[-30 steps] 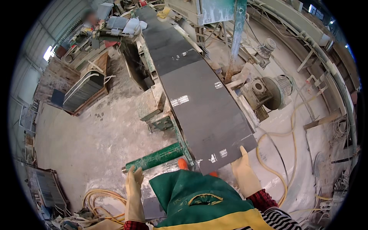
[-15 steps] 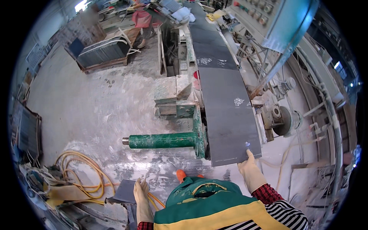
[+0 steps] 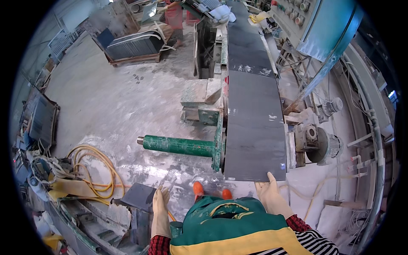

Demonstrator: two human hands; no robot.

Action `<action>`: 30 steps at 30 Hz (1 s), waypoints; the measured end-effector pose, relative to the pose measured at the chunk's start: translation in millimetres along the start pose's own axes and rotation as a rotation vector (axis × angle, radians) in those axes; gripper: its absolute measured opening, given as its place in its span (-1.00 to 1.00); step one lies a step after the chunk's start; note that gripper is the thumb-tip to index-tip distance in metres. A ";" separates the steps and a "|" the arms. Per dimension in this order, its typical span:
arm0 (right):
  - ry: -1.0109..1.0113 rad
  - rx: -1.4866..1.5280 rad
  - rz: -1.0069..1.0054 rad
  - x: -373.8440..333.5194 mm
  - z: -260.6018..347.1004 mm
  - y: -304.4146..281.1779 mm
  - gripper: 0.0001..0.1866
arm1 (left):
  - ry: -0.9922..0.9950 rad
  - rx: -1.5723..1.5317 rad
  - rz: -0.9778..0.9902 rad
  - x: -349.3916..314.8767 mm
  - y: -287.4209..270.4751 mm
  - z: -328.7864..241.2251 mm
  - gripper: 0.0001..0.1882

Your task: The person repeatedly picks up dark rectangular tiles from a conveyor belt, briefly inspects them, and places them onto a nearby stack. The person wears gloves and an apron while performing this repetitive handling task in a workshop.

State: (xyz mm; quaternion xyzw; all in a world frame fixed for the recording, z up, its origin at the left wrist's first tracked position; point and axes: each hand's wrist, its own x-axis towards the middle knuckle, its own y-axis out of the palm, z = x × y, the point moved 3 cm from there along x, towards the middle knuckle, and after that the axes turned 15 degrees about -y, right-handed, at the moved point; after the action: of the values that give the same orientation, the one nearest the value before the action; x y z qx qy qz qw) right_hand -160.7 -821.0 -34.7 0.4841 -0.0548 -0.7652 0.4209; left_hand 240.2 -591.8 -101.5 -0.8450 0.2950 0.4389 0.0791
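My right hand (image 3: 272, 195), in a cream glove, is at the near edge of a long dark grey stone slab (image 3: 255, 127). Its thumb lies over the edge near the right corner, and the fingers seem to pass underneath. The slab lies flat on a conveyor line, with another dark slab (image 3: 248, 51) beyond it. My left hand (image 3: 160, 208), gloved alike, is raised and empty with its fingers stretched out. It is just right of a small dark grey slab piece (image 3: 138, 196) on a stand at the lower left.
A green roller (image 3: 178, 145) juts left from the conveyor's end. Yellow hoses (image 3: 97, 170) coil on the floor at left. A motor (image 3: 327, 146) stands right of the slab, below a blue control cabinet (image 3: 329, 29). Stacked slabs (image 3: 136, 44) stand on a far-left pallet; a person (image 3: 174, 19) is behind.
The view has turned, so the far surroundings sit further right. My right hand has shifted slightly left along the slab's edge, its thumb reaching less far over the top. My left hand stays raised.
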 end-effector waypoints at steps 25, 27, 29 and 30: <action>0.227 -0.523 0.481 78.7 29.4 -36.4 -0.49 | 0.197 -0.508 -0.777 -266.1 -128.6 208.2 -0.48; 0.214 -0.481 0.520 75.2 30.3 -36.4 -0.51 | 0.210 -0.533 -0.818 -266.4 -151.8 199.9 -0.50; -0.015 -0.528 0.834 91.5 23.8 -53.6 -0.52 | 0.237 -0.557 -0.872 -268.2 -176.6 199.6 -0.52; 0.164 -0.561 0.773 94.2 22.0 -52.4 -0.53 | 0.251 -0.570 -0.900 -269.1 -189.1 201.4 -0.52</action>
State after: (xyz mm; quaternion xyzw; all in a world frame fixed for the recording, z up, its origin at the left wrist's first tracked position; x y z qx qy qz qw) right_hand -225.6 -860.3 -114.3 0.3548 0.0109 -0.4974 0.7916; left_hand 89.0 -243.4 -34.4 -0.9216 -0.2192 0.3202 -0.0086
